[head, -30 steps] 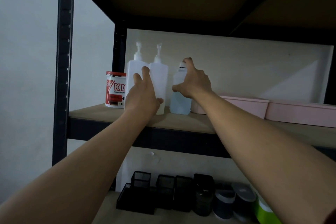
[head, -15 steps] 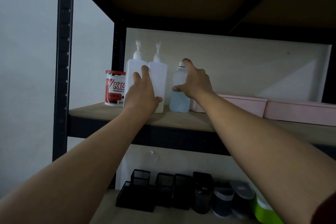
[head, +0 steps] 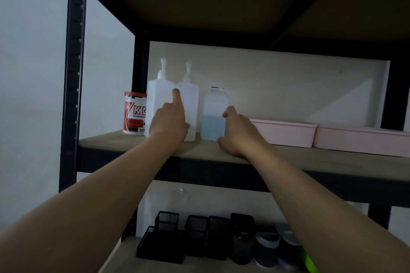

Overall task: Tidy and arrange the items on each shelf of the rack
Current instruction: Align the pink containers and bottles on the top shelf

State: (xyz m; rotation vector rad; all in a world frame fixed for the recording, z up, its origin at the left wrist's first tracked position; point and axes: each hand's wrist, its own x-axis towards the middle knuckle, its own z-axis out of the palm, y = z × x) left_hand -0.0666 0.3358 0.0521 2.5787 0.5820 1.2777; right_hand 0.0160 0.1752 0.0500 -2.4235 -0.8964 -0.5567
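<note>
Left hand spread open against the two pump bottles, right hand loose and open just beside the half-full blue bottle, all upright in a row at the shelf's left end, looks nearly tidied, lower shelf untouched.
</note>
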